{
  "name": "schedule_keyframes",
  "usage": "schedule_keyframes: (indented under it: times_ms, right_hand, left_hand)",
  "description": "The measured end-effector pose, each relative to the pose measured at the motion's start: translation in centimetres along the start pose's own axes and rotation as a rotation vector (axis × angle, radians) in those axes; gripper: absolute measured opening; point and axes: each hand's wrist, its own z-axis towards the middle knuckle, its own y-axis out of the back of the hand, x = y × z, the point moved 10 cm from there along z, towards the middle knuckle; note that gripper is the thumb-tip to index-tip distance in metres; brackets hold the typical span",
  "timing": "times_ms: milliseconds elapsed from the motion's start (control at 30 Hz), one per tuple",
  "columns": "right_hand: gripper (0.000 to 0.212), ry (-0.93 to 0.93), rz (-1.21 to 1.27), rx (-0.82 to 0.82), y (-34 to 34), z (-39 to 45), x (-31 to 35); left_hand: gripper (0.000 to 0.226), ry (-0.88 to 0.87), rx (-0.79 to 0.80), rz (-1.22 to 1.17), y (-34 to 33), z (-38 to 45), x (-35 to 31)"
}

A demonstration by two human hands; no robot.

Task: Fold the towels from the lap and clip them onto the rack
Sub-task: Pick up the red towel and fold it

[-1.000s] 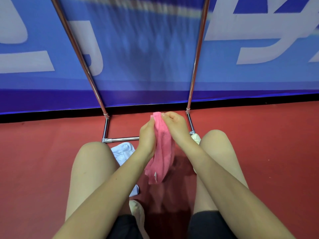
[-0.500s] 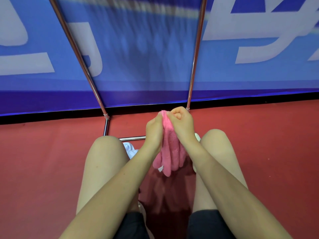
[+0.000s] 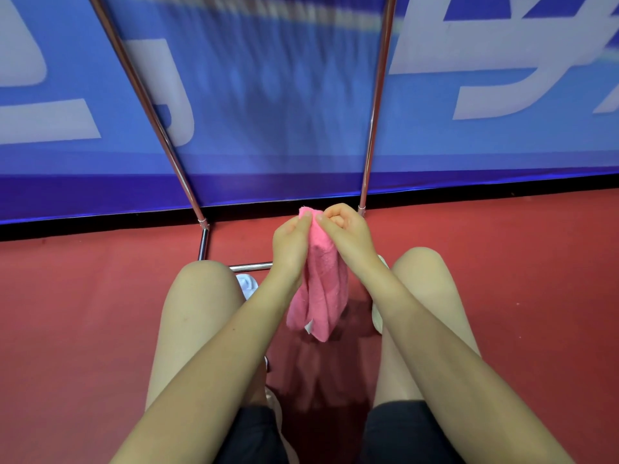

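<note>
Red floor (image 3: pixel 83 313) fills lower view. Blue banner (image 3: pixel 301 135) w/ big white lettering runs along back, darker strip at its base, black edge where it meets floor. Bare knees (image 3: pixel 204 289) apart, dark shorts (image 3: pixel 254 437) at bottom. Pale shoe (image 3: pixel 377 316) just inside right leg, partly hidden.

We count one bunched pink terry towel (image 3: pixel 321 293), one partly hidden white cloth (image 3: pixel 247 285), one chrome tubular rack (image 3: pixel 375 105) showing two uprights and one base bar, two bare hands, and one blue printed banner (image 3: pixel 502 145).
</note>
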Motion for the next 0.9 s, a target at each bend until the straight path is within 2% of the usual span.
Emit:
schedule_keyframes:
  times_ms: [233, 433, 633, 767, 900]
  right_hand:
    - [0.023, 0.007, 0.018, 0.082, -1.0, -0.3, -0.1]
    - [0.022, 0.007, -0.071, 0.178, -1.9, -0.5, -0.9]
    - [0.038, 0.046, -0.367, 0.375, -3.0, -1.3, -2.7]
    - [0.038, -0.057, -0.635, 0.520, -2.8, -2.3, -6.4]
    - [0.027, -0.164, -0.961, 0.673, -1.6, -3.8, -10.1]
  left_hand:
    - [0.030, -0.069, 0.012, 0.068, 1.0, 0.4, -1.1]
    - [0.031, -0.088, -0.027, 0.049, 2.5, 0.9, -2.1]
    - [0.031, -0.093, -0.114, 0.007, 5.4, 1.9, -3.1]
    - [0.032, -0.099, -0.163, -0.037, 7.5, 2.4, -3.8]
    - [0.033, -0.144, -0.217, -0.043, 9.6, 2.6, -4.6]
